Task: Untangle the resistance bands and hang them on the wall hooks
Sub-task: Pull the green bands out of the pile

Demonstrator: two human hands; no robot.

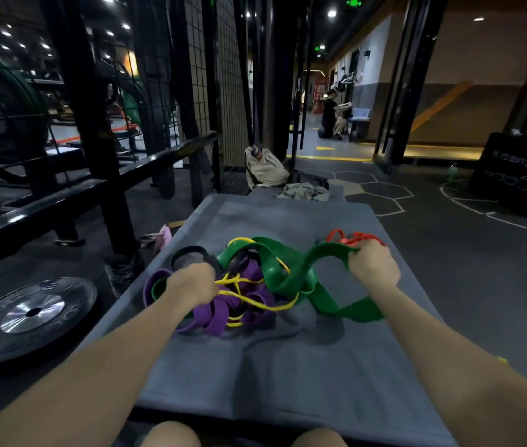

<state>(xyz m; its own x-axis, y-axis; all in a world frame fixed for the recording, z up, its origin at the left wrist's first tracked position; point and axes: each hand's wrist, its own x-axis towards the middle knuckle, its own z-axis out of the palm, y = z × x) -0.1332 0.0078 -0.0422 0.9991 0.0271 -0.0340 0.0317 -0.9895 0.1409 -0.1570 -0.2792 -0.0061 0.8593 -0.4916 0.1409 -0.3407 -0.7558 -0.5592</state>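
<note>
A weight plate (29, 312) is lying flat on the dark floor at the far left, beside a black steel rack (94, 130). Next to it a grey mat (288, 375) is stretching away from the person's knees, and the tangle of bands is sitting on its middle. The left hand (192, 283) is curling into the left side of the heap, gripping the purple band (213, 314) where it is bunching up with a thin yellow band (255, 301); a black band (191, 253) is looping just behind that hand. The wide green band (291, 269) is twisting across the pile toward the right, one loop trailing down onto the mat. The right hand (373, 266) is clenching around the green band's raised end together with a red band (357, 237), which is spilling out beyond the knuckles. Farther back, a beige bag (265, 171) is slumping at the mat's far end, and a black box (513, 175) is standing at the far right.
</note>
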